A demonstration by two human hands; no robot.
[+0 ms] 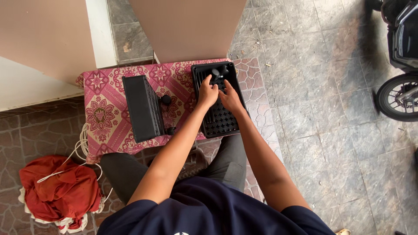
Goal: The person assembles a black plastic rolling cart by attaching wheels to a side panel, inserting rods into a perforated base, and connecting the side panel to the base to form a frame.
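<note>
A black rectangular panel with a grid of holes (222,119) lies flat on a pink patterned cloth (106,109) that covers a low table. Both hands work at the panel's far half. My left hand (207,93) has its fingers curled on a small dark fitting near a grey round knob (215,72). Beside it, my right hand (230,98) rests on the panel with fingers bent toward the same spot. What the fingers pinch is hidden. A second black box-shaped housing (141,108) stands on its side to the left, with two black knobs (166,99) next to it.
A red cloth bundle (58,191) with white cord lies on the tiled floor at lower left. A motorcycle wheel (398,98) stands at the right edge. A beige wall and white post rise behind the table. My knees are tucked under the table's near edge.
</note>
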